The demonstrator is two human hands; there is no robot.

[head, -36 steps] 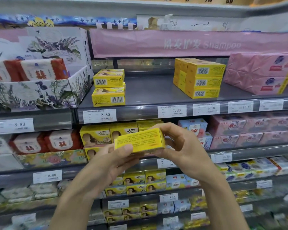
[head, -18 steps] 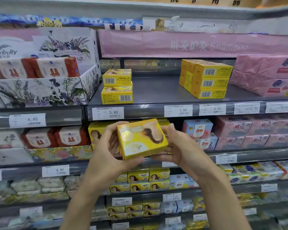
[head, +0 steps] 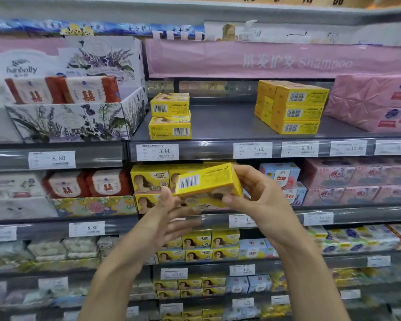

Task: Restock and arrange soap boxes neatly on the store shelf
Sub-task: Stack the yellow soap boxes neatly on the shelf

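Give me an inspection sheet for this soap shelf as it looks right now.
Surface: grey shelf, bare between two yellow stacks.
Job's things: yellow soap box held in front of the next shelf down, barcode side toward the camera; stack of two matching boxes above the 3.80 price tag; three-high stack of yellow boxes further right.
Clutter: nothing seen.
Hands: right hand grips the box, fingers curled round its right end; left hand open, thumb at the box's lower left corner.
Cables: nothing seen.
Surroundings: floral display carton at left, pink packs at right, stocked shelves below.
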